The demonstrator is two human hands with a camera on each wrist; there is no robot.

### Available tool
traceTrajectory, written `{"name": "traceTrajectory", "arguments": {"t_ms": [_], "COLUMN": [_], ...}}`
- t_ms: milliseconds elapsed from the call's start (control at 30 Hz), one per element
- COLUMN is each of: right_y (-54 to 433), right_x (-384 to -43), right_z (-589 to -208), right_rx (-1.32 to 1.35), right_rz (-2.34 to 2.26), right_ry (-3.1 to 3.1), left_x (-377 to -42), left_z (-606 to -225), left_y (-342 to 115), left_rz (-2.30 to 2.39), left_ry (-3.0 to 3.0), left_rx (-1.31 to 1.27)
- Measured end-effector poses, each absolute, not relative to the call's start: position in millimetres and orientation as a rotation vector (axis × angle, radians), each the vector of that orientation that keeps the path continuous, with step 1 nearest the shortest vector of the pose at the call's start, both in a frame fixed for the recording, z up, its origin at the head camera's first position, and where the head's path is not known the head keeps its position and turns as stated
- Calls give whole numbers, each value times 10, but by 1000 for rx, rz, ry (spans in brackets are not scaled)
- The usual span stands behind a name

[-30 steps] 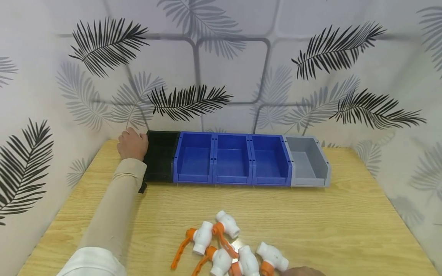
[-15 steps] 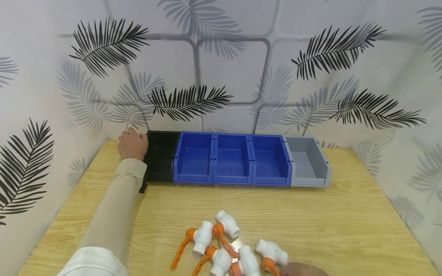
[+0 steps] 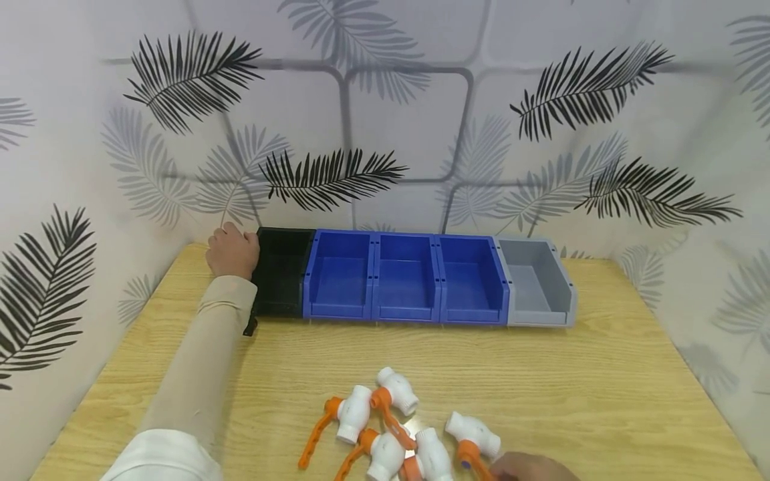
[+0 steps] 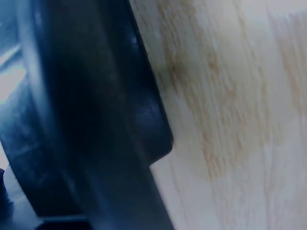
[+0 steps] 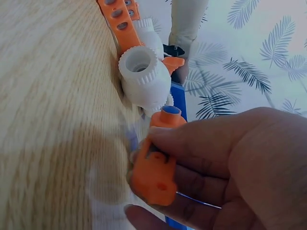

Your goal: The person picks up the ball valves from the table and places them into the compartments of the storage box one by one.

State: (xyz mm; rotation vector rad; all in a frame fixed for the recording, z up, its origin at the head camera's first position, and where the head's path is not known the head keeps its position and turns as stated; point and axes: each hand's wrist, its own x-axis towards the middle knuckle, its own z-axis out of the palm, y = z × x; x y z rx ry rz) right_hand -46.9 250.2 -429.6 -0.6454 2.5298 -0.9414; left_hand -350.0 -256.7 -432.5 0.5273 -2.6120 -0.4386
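Note:
In the head view my left hand (image 3: 233, 250) lies against the left side of the black bin (image 3: 279, 280), knuckles up, its fingertips hidden. The left wrist view shows only the dark wall of the bin (image 4: 91, 124) close up and the wood beyond. At the bottom edge of the head view my right hand (image 3: 529, 465) holds the rightmost ball valve (image 3: 475, 433), white with an orange lever. In the right wrist view the thumb and fingers pinch that orange lever (image 5: 156, 179). Several similar white ball valves (image 3: 353, 414) lie left of it on the table.
Three blue bins (image 3: 406, 280) and a grey bin (image 3: 535, 284) stand in a row right of the black one, along the back of the wooden table (image 3: 601, 387). Behind them rises a leaf-patterned wall (image 3: 409, 120).
The right hand has taken hold of the rightmost valve's lever and shifted slightly right. That valve has moved a little up the view, its lever now angled toward the hand. The left hand stays put.

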Motion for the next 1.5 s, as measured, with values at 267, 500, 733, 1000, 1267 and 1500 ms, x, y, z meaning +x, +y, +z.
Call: {"name": "traceTrajectory", "arguments": {"t_ms": [267, 500, 733, 1000, 1267, 1500], "right_y": [2504, 2531, 2527, 2517, 2548, 2655], "right_x": [-467, -520, -531, -514, -518, -604], "right_z": [-4235, -4213, -4179, -4174, -4121, -4057], "right_rx": [-459, -348, -398, -440, -434, -371], "right_rz": [-939, -921, -929, -895, -910, -921], "right_ry": [2544, 2459, 2494, 2621, 2797, 2870], "left_x": [-3512, -3493, -3487, -3501, -3490, -3447], "left_z": [-4335, -4321, -4332, -4317, -4303, -4295], "left_y": [-2574, -2569, -2578, -2567, -2564, -2538], "left_rz": [-429, -429, -434, -455, -455, -453], "left_ry": [-2600, -2618, -2610, -2599, -2606, -2599], "left_rx": [516, 513, 505, 530, 525, 525]}}
